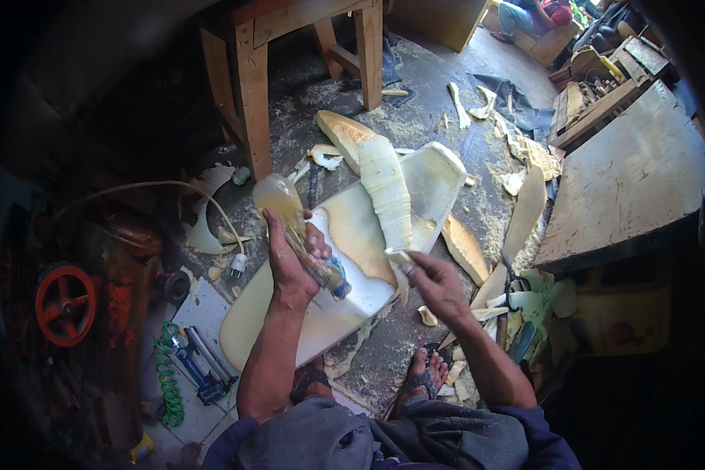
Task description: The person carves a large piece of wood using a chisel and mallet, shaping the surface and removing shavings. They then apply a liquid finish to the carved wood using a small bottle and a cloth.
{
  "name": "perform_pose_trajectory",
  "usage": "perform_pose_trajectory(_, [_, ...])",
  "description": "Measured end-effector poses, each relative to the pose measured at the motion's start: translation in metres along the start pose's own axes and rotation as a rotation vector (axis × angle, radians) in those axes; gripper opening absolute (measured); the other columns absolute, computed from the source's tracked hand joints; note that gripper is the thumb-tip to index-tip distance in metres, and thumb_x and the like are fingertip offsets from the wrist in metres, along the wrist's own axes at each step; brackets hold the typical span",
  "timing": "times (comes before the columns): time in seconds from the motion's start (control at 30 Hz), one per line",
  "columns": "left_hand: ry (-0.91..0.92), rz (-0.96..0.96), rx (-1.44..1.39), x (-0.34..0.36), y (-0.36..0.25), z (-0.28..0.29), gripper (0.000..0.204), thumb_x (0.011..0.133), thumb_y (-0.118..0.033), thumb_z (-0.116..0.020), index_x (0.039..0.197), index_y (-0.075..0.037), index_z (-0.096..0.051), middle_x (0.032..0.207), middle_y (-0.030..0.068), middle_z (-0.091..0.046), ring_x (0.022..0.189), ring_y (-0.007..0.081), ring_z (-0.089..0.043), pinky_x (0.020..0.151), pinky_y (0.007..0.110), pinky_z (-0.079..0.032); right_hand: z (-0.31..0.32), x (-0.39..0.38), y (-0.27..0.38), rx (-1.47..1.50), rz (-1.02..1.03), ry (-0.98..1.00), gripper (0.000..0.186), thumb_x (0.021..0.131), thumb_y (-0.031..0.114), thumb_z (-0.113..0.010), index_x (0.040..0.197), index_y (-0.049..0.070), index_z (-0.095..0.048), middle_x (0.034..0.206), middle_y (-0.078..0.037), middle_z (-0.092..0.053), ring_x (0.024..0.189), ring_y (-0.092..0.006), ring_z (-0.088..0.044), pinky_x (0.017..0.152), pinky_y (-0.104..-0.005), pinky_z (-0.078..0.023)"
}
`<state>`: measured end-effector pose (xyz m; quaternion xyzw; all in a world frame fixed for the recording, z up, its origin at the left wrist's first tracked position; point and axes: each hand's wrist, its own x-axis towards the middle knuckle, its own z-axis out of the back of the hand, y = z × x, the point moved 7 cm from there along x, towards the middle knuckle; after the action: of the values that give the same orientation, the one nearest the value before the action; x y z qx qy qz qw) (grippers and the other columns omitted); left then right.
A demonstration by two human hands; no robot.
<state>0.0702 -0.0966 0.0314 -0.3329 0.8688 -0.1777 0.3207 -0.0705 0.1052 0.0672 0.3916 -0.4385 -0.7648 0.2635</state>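
My left hand (291, 266) is wrapped round a clear plastic bottle (280, 197) with yellowish, cloudy contents, its narrower, label-coloured end tilted toward the lower right. In the fingers of my right hand (442, 290) is a small pale flat piece (399, 256), whose exact kind is unclear. That piece is close to the lower end of a long cream foam strip (385, 188). Beneath both hands lies a large foam pad (266, 333), off-white and yellowed, with a stained brown edge in its middle. The strip rests across the pad's upper part.
A wooden stool (252, 94) stands ahead. Foam offcuts (464, 247) and crumbs litter the floor. At the left are a cable plug (238, 264), a pneumatic stapler (200, 376) with green coiled hose and a red handwheel (65, 305). A panel (627, 176) leans right; a person (529, 17) sits far off.
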Motion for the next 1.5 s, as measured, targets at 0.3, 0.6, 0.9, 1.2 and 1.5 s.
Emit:
perform_pose_trajectory(0.3, [-0.058,-0.102,-0.081,0.002,-0.036,0.002,0.059,0.104,-0.068,-0.042,0.093,-0.011,-0.051,0.052,-0.0048,-0.028,0.038,0.0086,-0.026,0.040,0.025,-0.028,-0.085,-0.026,-0.001,0.372,-0.197,0.094,0.041,0.105,0.027,-0.062,0.141,0.010,-0.064,0.084,0.005,-0.058,0.067,-0.0046,-0.046,0.057,-0.0213,-0.037])
perform_pose_trajectory(0.6, [-0.085,-0.132,-0.029,-0.004,-0.039,0.007,0.054,0.107,-0.060,-0.045,0.090,-0.009,-0.052,0.051,-0.0054,-0.027,0.037,0.0079,-0.025,0.039,0.025,-0.026,-0.106,-0.029,-0.003,0.460,-0.184,0.079,0.043,0.105,0.028,-0.060,0.143,0.009,-0.063,0.086,0.000,-0.065,0.078,-0.0087,-0.055,0.072,-0.0260,-0.047])
perform_pose_trajectory(0.9, [-0.189,-0.220,0.232,-0.021,-0.036,-0.014,0.057,0.106,-0.061,-0.046,0.086,-0.007,-0.050,0.050,-0.0053,-0.030,0.037,0.0082,-0.028,0.037,0.026,-0.026,-0.110,-0.026,-0.018,0.886,-0.305,0.098,0.041,0.101,0.020,-0.065,0.138,0.004,-0.065,0.081,0.002,-0.060,0.061,-0.0036,-0.046,0.055,-0.0213,-0.039])
perform_pose_trajectory(1.2, [-0.162,0.197,0.558,-0.002,0.023,0.024,0.059,0.106,-0.065,-0.041,0.097,-0.009,-0.055,0.071,0.0051,-0.061,0.041,0.0084,-0.042,0.035,0.023,-0.036,-0.037,0.010,-0.026,0.856,-0.166,0.248,0.038,0.099,0.020,-0.065,0.132,0.002,-0.066,0.078,0.000,-0.061,0.057,-0.0069,-0.049,0.051,-0.0214,-0.039])
perform_pose_trajectory(1.5, [0.097,0.340,0.323,0.001,0.075,0.019,0.071,0.106,-0.063,-0.040,0.149,-0.007,-0.037,0.128,0.0207,-0.067,0.048,0.0090,-0.048,0.041,0.026,-0.045,0.013,0.159,0.048,-0.951,0.482,-0.036,0.031,0.091,0.023,-0.059,0.115,0.023,-0.079,0.090,-0.015,-0.076,0.082,-0.0344,-0.075,0.069,-0.0477,-0.057])
